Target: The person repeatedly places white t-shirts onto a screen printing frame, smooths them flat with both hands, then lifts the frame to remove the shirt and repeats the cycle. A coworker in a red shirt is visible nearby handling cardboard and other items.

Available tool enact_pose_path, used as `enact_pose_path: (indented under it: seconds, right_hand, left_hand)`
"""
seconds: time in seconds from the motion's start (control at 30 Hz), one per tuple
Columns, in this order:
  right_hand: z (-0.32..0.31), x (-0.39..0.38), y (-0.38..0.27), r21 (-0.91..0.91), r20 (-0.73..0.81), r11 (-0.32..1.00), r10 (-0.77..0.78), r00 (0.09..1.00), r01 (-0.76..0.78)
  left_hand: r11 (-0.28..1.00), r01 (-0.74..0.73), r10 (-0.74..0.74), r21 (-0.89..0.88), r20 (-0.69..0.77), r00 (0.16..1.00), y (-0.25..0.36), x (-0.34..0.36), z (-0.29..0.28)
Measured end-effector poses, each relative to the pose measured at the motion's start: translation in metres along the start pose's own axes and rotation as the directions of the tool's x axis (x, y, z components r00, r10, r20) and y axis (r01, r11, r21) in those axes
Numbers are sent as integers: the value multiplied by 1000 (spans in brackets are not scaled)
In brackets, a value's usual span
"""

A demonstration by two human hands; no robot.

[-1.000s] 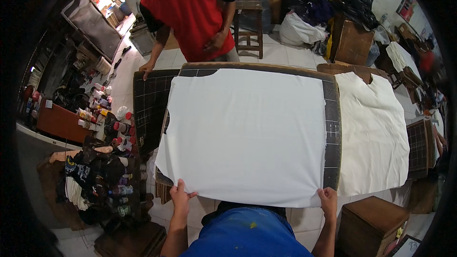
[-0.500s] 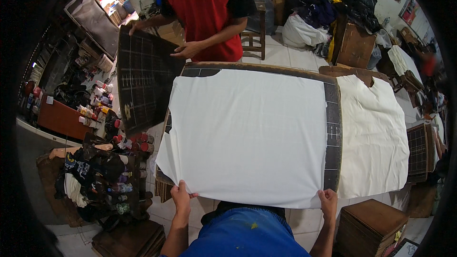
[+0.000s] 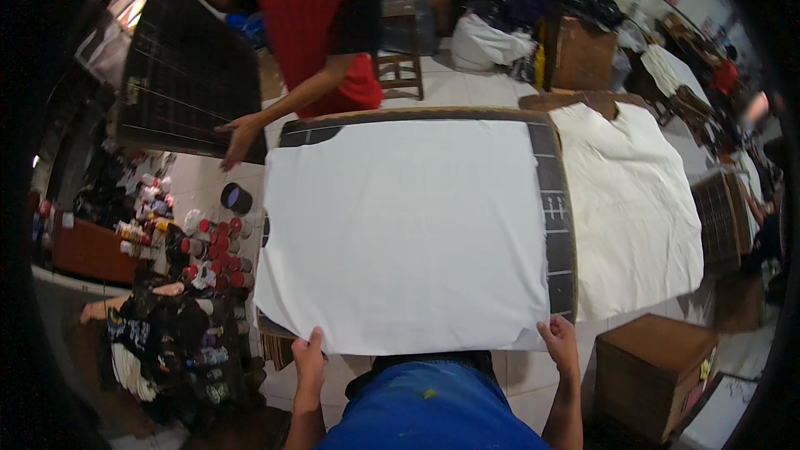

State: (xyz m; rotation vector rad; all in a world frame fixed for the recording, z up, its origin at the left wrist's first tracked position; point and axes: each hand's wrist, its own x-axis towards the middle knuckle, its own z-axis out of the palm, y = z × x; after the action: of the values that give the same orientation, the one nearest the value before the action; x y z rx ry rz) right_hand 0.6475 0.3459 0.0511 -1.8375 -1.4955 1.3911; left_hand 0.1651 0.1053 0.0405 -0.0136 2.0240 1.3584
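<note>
A white fabric piece (image 3: 400, 225) is spread over a dark gridded board (image 3: 554, 200) in front of me, with the board showing along its back and right edges. My left hand (image 3: 312, 350) is closed on the fabric's near edge at the lower left. At the lower right corner, my right hand (image 3: 558, 335) pinches the same edge. A cream fabric piece (image 3: 633, 217) with a neck cut-out lies on another board to the right.
A co-worker (image 3: 308, 50) in red holds a gridded board (image 3: 183, 58) at upper left. Bottles and cups (image 3: 217, 246) crowd the left floor. A brown stack (image 3: 650, 350) stands lower right. Behind are a stool (image 3: 400, 75) and bags (image 3: 492, 46).
The co-worker has lifted the dark board from beside my board and carried it up and to the left. My hands still grip the fabric; the view has shifted slightly.
</note>
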Motion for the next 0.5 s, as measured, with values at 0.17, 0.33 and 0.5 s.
enact_pose_path:
  seconds: [0.17,0.33,0.5]
  right_hand:
    - [-3,-12,18,9,-25,1000,30,999,-30]
    - [-3,-17,41,-114,-57,991,-75,996,68]
    - [6,-16,54,60,-118,996,74,990,-67]
  left_hand:
    - [996,-9,15,-94,63,998,3,-13,13]
    - [991,12,-45,131,254,966,3,-28,8]
    - [989,-11,-31,151,274,961,1,-32,2]
